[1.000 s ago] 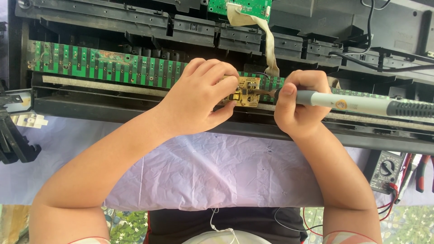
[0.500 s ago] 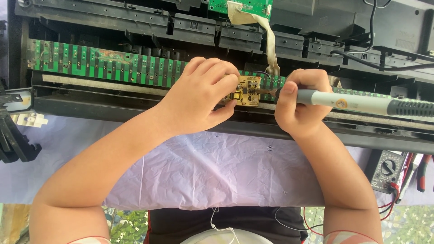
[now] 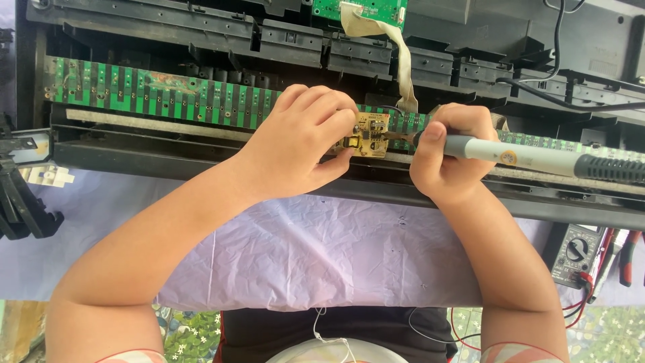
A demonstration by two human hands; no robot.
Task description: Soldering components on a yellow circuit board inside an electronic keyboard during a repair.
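Observation:
My left hand [image 3: 302, 144] pinches a small tan circuit board [image 3: 368, 133] against the front rail of an opened black electronic keyboard chassis [image 3: 201, 161]. My right hand [image 3: 447, 158] grips a grey pen-shaped soldering iron [image 3: 537, 160] lying across to the right, its tip touching the right edge of the small board. Behind both hands runs a long green contact board [image 3: 154, 94] with dark stripes. A beige ribbon cable [image 3: 396, 54] drops from a green board [image 3: 359, 8] at the top.
A lilac cloth [image 3: 302, 249] covers the surface in front of the chassis. A multimeter [image 3: 574, 254] with red leads and red-handled pliers [image 3: 628, 255] lie at the right. Black plastic parts [image 3: 20, 202] and a white piece [image 3: 47, 176] sit at the left. Black cables [image 3: 571, 87] cross the top right.

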